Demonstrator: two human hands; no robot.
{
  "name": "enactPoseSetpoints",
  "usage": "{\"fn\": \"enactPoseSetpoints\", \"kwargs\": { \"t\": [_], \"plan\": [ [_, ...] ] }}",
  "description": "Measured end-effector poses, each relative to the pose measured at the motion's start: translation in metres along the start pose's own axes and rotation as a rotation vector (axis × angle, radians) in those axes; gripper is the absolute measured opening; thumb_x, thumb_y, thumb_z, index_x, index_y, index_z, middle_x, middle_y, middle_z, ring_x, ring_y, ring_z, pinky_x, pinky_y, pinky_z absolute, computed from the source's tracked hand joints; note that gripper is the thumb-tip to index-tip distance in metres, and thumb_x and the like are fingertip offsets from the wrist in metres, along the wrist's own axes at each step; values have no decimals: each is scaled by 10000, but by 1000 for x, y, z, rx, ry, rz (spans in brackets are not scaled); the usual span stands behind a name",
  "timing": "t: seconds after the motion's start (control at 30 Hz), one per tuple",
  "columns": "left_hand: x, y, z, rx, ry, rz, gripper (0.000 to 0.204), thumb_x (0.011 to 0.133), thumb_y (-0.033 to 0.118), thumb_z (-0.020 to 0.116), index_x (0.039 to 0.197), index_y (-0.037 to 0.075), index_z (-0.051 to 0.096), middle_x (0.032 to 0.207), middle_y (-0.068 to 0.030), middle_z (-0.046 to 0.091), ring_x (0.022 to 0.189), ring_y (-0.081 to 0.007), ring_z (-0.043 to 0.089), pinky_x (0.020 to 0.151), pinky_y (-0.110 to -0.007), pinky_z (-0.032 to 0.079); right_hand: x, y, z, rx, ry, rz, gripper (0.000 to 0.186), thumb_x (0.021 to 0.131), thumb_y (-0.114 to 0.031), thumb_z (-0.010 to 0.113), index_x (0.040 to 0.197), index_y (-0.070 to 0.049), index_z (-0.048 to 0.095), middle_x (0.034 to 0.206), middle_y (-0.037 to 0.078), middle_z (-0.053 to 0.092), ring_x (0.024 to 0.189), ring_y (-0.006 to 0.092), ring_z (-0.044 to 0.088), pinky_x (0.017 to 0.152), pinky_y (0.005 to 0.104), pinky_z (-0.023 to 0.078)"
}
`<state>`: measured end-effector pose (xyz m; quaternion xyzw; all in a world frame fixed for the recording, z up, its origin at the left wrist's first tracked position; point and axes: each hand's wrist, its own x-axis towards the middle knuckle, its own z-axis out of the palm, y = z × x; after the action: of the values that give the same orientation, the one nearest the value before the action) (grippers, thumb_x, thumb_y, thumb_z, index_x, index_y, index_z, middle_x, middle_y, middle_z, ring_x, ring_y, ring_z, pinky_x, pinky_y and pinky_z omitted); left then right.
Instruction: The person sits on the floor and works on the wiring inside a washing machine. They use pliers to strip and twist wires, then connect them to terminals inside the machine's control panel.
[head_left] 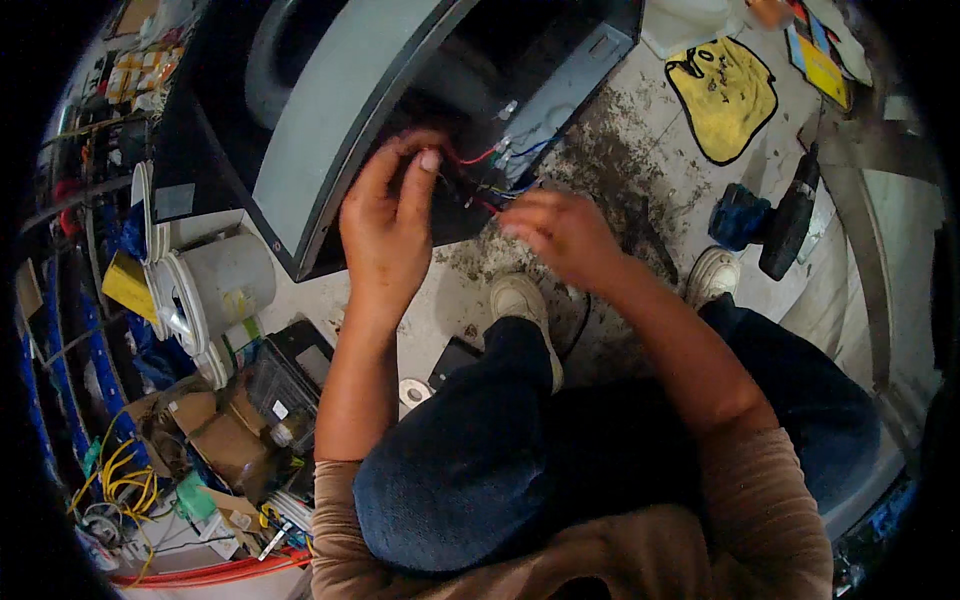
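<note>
A large black and grey appliance housing (350,95) lies tilted in front of me with its inside open toward me. My left hand (390,205) is at the lower opening, thumb and fingers closed around a red wire (473,158) that runs to a pale connector. My right hand (560,232) is at the right of the opening, fingertips pinched at the end of a second red wire (487,206). Between the hands, blue wires (535,150) and others hang from a grey metal panel (580,85). Shadow hides much of the interior.
A cordless drill (790,215) and a yellow mat (725,100) lie on the dirt-strewn floor to the right. Lidded white buckets (225,280) stand at the left, beside boxes (215,435), yellow cables (125,480) and shelving. A tape roll (413,392) lies near my left knee.
</note>
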<state>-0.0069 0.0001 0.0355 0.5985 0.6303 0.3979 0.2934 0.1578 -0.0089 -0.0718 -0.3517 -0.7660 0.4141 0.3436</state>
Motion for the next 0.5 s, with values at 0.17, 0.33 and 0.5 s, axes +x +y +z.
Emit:
{"fn": "enactPoseSetpoints", "kwargs": {
  "t": [0.17, 0.33, 0.5],
  "plan": [
    [3, 4, 3, -24, -35, -29, 153, 895, 88, 611, 1007, -13, 642, 953, -49, 646, 874, -102, 570, 804, -233, 451, 37, -45, -7, 278, 233, -47, 192, 840, -164, 617, 955, -16, 660, 848, 124, 655, 753, 257, 646, 689, 338, 512],
    [3, -4, 7, 71, 63, -71, 217, 901, 190, 608, 1023, 11, 625, 903, -98, 662, 807, -135, 608, 734, -277, 482, 59, -40, -17, 783, 291, 355, 188, 862, -113, 619, 987, 25, 649, 791, 97, 672, 621, 149, 638, 585, 267, 509],
    [-2, -13, 14, 67, 18, -47, 146, 873, 129, 626, 967, 17, 621, 867, -103, 653, 805, -158, 619, 727, -287, 482, 57, -33, -9, 898, 360, 381, 181, 870, -76, 604, 997, 46, 645, 808, 84, 670, 660, 125, 633, 608, 241, 513]
  ]
}}
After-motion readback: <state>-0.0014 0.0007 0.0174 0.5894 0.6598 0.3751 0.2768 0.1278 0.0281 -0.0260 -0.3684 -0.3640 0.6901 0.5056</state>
